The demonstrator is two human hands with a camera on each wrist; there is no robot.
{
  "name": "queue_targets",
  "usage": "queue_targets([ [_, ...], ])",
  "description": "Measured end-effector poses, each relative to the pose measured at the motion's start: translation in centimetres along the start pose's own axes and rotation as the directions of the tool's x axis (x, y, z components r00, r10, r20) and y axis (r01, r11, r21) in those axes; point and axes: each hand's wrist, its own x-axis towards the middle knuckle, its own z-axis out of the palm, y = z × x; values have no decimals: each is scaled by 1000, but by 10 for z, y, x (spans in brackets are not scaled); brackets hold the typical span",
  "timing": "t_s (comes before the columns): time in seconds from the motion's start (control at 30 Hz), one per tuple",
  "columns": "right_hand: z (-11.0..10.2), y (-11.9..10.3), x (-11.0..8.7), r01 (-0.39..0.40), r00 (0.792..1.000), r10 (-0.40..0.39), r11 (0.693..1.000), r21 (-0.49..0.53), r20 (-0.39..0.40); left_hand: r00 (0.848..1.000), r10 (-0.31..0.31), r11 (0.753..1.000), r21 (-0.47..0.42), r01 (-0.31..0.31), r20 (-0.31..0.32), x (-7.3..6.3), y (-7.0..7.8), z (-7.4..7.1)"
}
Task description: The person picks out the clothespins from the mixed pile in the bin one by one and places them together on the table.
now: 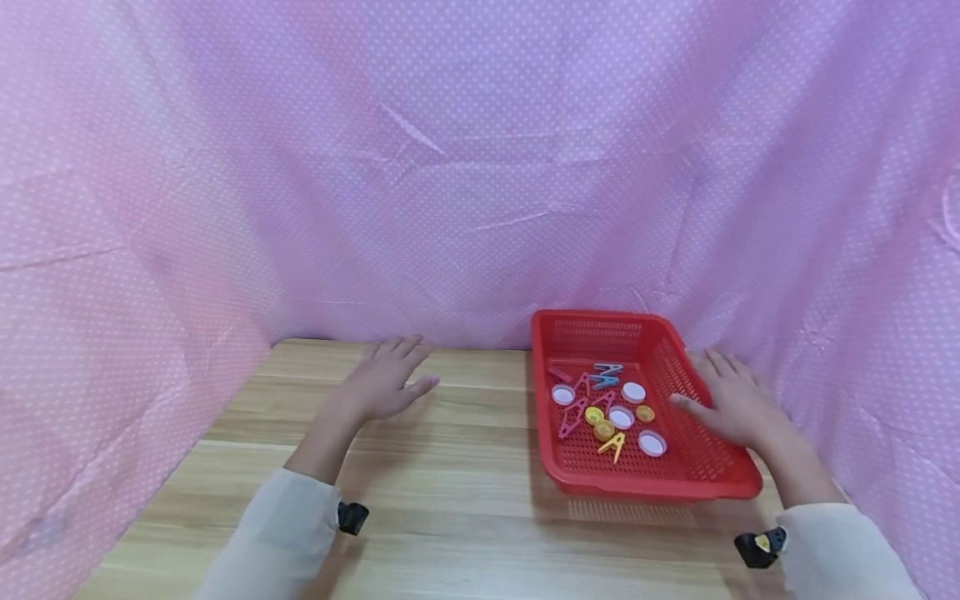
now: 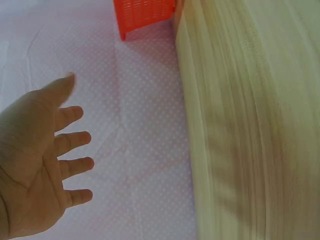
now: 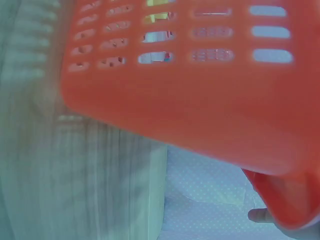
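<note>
A red plastic basket (image 1: 660, 487) sits on the right part of the wooden table. Inside lie several clothespins: pink ones (image 1: 573, 417), blue-grey ones (image 1: 604, 382) and a yellow one (image 1: 613, 447). Round white caps (image 1: 652, 443) and yellow caps (image 1: 594, 415) are scattered among them. My right hand (image 1: 738, 404) is at the basket's right side, fingers extended, its thumb reaching over the rim; whether it touches the basket I cannot tell. Over the table's left part, my left hand (image 1: 386, 383) holds nothing, fingers spread and thumb pointing right.
The wooden table (image 1: 450, 517) ends at the back against a pink polka-dot cloth (image 1: 450, 208), which also hangs along both sides. Small black devices (image 1: 351, 517) are worn at both wrists, below light sleeves (image 1: 281, 533).
</note>
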Motion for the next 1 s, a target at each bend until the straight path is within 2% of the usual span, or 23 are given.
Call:
queue_targets([
  [0.1, -1, 5, 1, 15, 1000, -15, 999, 39, -8, 999, 37, 999, 26, -37, 14, 8, 4, 4],
  [0.33, -2, 15, 4, 85, 995, -74, 981, 173, -73, 996, 74, 997, 33, -75, 44, 29, 15, 7],
  [0.57, 0, 33, 2, 34, 999, -22, 954, 296, -43, 989, 133, 987, 82, -138, 64, 56, 24, 8],
  [0.67, 6, 41, 1, 41, 998, -18, 933, 358, -65, 985, 153, 982, 97, -160, 80, 67, 29, 9],
  [0.87, 21, 54, 1, 56, 988, 25, 859, 509, -151, 969, 232, 958, 152, -243, 87, 85, 45, 10],
  [1.0, 28, 60, 0, 8, 990, 86, 756, 654, -112, 959, 273, 945, 167, -281, 70, 96, 59, 7],
])
